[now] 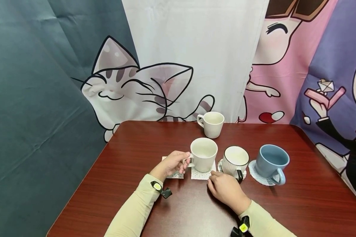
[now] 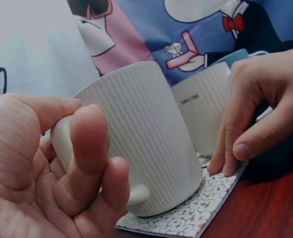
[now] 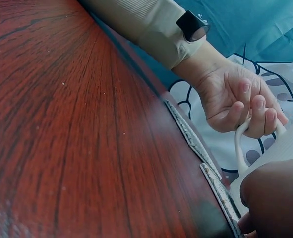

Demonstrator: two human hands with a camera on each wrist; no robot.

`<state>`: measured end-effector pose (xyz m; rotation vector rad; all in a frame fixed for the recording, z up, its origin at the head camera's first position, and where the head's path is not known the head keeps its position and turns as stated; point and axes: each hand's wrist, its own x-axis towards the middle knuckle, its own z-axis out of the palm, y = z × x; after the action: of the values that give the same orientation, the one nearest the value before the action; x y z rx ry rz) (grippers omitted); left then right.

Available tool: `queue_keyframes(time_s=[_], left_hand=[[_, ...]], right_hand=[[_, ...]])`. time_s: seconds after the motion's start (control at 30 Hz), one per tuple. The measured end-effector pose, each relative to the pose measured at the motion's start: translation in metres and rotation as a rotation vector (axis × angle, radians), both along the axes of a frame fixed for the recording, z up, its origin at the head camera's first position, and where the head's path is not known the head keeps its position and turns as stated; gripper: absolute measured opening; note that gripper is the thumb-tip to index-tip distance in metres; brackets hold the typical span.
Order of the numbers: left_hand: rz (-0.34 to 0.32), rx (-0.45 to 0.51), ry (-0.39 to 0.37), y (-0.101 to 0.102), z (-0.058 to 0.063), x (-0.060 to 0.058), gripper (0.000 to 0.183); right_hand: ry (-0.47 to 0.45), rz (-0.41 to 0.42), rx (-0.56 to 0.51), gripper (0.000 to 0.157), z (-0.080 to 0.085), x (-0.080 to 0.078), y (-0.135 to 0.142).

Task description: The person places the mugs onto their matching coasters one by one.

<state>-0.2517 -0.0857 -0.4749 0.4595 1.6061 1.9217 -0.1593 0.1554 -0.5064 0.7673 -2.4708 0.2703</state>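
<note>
My left hand (image 1: 174,163) pinches the handle of a ribbed off-white mug (image 1: 204,158). This mug is over a square patterned coaster (image 1: 199,176), its base on or just above it; I cannot tell which. The fingers of my right hand (image 1: 226,191) touch the coaster's near right corner, and in the left wrist view they point down onto it, fairly straight. Just beyond that hand, a black-rimmed white mug (image 1: 236,158) with a black handle stands on a checked coaster (image 1: 220,166). Another square coaster (image 1: 175,175) lies partly under my left hand.
A blue mug (image 1: 270,161) stands on a round pale coaster (image 1: 256,174) at the right. Near the far table edge is a second ribbed off-white mug (image 1: 213,125). Dark red wood forms the table (image 1: 112,184), and a printed curtain (image 1: 172,39) hangs behind it.
</note>
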Motion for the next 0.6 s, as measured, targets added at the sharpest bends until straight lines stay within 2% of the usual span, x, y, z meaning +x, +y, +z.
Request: queue_keyframes(time_s=[0.4,0.6], left_hand=[[0.013,-0.072,-0.037,0.0020,0.0019,0.0014,0.038],[0.006,-0.122,-0.030,0.0006,0.0054,0.0031,0.037]], right_hand=[[0.010,-0.010,-0.019,0.013,0.0024,0.0014,-0.0005],[-0.018,-0.018,-0.022,0.011,0.0015,0.0029,-0.0013]])
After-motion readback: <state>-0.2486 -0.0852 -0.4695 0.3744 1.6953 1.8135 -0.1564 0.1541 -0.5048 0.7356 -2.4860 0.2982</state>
